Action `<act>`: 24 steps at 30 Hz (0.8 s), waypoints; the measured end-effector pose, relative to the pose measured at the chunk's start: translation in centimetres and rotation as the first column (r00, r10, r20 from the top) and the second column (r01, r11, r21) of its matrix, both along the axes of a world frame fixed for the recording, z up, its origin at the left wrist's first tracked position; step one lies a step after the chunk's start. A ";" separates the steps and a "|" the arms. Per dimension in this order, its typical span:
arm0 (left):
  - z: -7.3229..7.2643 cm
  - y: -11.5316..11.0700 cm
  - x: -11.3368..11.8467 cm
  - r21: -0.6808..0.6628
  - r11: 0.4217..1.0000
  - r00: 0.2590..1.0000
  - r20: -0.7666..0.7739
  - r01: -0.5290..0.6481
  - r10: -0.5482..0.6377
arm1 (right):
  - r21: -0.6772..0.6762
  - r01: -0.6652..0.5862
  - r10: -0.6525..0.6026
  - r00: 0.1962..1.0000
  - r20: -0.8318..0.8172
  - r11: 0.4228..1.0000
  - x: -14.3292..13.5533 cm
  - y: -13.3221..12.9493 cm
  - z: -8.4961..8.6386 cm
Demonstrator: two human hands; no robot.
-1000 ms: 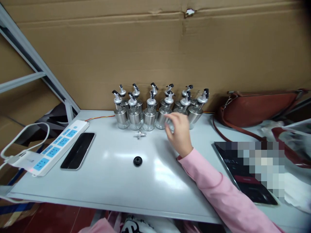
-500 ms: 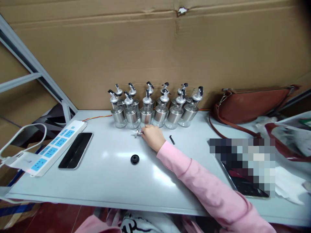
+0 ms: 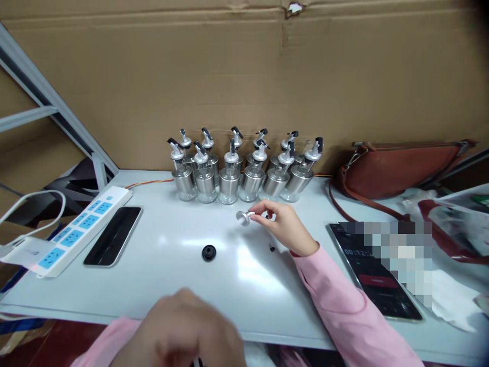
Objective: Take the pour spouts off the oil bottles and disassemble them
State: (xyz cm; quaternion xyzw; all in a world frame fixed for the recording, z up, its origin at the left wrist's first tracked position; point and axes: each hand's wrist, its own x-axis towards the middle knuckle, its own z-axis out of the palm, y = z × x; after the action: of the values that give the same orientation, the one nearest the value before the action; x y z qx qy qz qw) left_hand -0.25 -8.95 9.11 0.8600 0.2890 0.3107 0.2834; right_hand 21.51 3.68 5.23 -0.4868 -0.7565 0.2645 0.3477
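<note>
My right hand [image 3: 284, 224] pinches a silver bottle pourer spout [image 3: 244, 218] just above the table, its round flange facing left. A round black stopper [image 3: 209, 253] lies on the table to the left of that hand. Close to my right wrist is a small dark piece [image 3: 272, 248], too little of it showing to name. My left hand [image 3: 187, 331] is at the near edge, large and smeared by motion; its fingers are not clear. Behind the spout stand two rows of glass and steel bottles [image 3: 229, 184] topped with silver pourers and black flip caps.
At left, a white power strip [image 3: 86, 229] with a cable lies beside a dark phone [image 3: 113, 237]. On the right are a brown bag [image 3: 405, 168], a tablet [image 3: 367, 270] with a lit screen and white tissue [image 3: 454, 293]. A cardboard wall [image 3: 237, 81] closes the back.
My right hand has lifted the spout from in front of the bottles and brought it right and nearer. My left hand has come into view at the bottom.
</note>
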 end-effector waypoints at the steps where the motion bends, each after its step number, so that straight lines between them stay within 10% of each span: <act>1: 0.7 1.2 0.4 -0.042 0.999 1.000 0.031 0.006 -0.005 | -0.032 -0.020 0.019 0.999 -0.034 0.999 0.4 0.0 -0.1; 4: 0.8 4.8 1.8 -0.178 0.984 0.971 0.236 0.023 0.020 | -0.109 -0.069 0.059 0.994 -0.092 0.992 1.2 0.2 -0.5; 9: -3.5 8.8 2.0 0.117 0.990 0.988 0.146 -0.074 0.056 | -0.129 -0.087 0.075 0.992 -0.098 0.988 1.3 -0.1 -1.0; 16: -6.5 9.9 1.5 0.508 0.848 0.982 -0.021 -0.153 0.189 | -0.131 -0.232 0.223 0.972 -0.074 0.964 0.7 -1.1 -0.7; 24: -7.5 10.0 2.0 0.484 0.874 0.955 -0.234 -0.049 0.183 | -0.144 -0.254 0.245 0.967 -0.074 0.957 0.3 -1.5 -0.8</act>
State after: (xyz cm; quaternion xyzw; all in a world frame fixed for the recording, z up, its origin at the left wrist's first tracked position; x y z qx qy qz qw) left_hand 1.78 1.08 1.66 0.9184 0.2919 0.2672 0.0033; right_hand 21.83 2.19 4.43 -0.4051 -0.7794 0.3767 0.2942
